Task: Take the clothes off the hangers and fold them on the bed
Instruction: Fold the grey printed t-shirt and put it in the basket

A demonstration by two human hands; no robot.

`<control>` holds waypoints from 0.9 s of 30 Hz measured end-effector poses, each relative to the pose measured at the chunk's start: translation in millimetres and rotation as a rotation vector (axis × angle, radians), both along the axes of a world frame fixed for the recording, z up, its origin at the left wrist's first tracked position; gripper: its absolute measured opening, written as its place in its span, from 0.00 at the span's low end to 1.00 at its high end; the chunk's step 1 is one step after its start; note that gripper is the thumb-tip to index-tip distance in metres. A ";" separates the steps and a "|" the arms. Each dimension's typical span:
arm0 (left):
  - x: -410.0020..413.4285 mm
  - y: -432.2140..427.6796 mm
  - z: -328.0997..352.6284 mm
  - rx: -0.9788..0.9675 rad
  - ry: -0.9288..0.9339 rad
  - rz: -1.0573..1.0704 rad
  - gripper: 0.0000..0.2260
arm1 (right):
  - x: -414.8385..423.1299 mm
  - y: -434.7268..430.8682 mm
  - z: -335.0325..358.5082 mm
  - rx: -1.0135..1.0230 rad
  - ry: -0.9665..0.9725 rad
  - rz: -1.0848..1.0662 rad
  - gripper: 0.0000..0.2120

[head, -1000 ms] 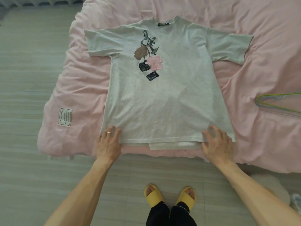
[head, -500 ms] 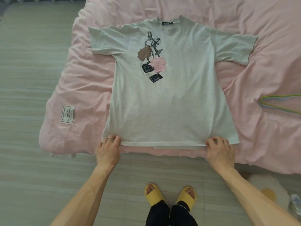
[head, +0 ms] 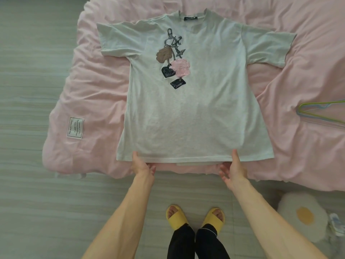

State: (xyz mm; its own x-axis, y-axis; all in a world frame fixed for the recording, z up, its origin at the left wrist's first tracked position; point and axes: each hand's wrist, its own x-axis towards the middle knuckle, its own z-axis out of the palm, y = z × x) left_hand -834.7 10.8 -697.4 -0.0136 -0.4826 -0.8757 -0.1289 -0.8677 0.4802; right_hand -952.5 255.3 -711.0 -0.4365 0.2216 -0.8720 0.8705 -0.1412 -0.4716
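Note:
A light grey T-shirt (head: 196, 113) with a keychain print lies flat, front up, on the pink bed (head: 97, 86), collar far from me and hem at the near edge. My left hand (head: 142, 165) is at the hem left of the middle, thumb tip on the fabric, fingers curled just below the edge. My right hand (head: 233, 168) is at the hem right of the middle, thumb on the fabric, fingers spread below it. Both palms face inward. The hem lies flat, and neither hand lifts it.
A green and blue wire hanger (head: 321, 113) lies on the bed at the right edge. A white label (head: 75, 128) is sewn on the duvet's left corner. An egg-shaped cushion (head: 302, 215) sits on the floor at right. My feet in yellow slippers (head: 196, 215) stand near the bed.
Both hands have left the hem's outer corners and moved inward along it, turning so the palms face each other. The shirt lies smoother and the hem straighter.

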 end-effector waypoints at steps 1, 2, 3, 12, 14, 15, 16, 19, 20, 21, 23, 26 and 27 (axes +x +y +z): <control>0.5 -4.8 -0.9 0.025 0.005 0.016 0.19 | -4.6 -0.3 -0.1 -0.018 -0.015 -0.041 0.20; 0.5 -10.1 -0.2 0.042 0.012 0.020 0.20 | -8.8 -0.1 0.2 -0.030 -0.020 -0.072 0.21; 1.2 -16.1 -1.5 0.052 0.029 0.024 0.19 | -12.8 2.1 -0.7 -0.026 -0.020 -0.096 0.22; 20.6 -31.2 7.9 -0.234 -0.006 0.176 0.11 | -14.2 8.8 0.4 0.248 0.180 -0.256 0.18; 23.8 -27.0 7.4 -0.187 0.029 0.196 0.10 | -8.3 8.7 -3.9 0.242 0.166 -0.251 0.14; 25.2 -26.9 6.1 -0.151 0.034 0.185 0.12 | -7.8 10.3 -6.4 0.234 0.146 -0.226 0.12; 27.5 -28.7 4.0 -0.120 0.025 0.147 0.13 | -7.2 11.9 -6.7 0.224 0.124 -0.194 0.10; 31.0 -38.5 4.3 -0.034 0.019 -0.004 0.13 | -12.8 15.8 -6.5 0.236 0.095 -0.116 0.08; 31.3 -43.1 6.1 -0.002 0.032 -0.018 0.13 | -15.1 15.1 -4.4 0.246 0.099 -0.110 0.09; 31.8 -48.6 7.7 0.025 0.050 -0.009 0.12 | -17.0 14.6 -3.7 0.242 0.104 -0.118 0.13; 32.0 -58.8 12.2 0.051 0.085 0.043 0.10 | -20.6 16.5 -5.1 0.218 0.111 -0.142 0.21; 35.8 -73.0 13.9 0.071 0.114 0.131 0.10 | -27.9 22.2 -3.9 0.143 0.125 -0.167 0.23; 37.7 -76.8 14.1 0.092 0.127 0.133 0.09 | -30.5 24.7 -3.1 0.128 0.124 -0.174 0.22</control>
State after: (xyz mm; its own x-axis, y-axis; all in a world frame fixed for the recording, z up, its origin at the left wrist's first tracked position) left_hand -797.1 -66.0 -683.3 -0.0680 -0.4058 -0.9114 0.0463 -0.9138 0.4034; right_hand -983.0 280.0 -714.0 -0.4844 0.4080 -0.7739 0.7724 -0.2159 -0.5973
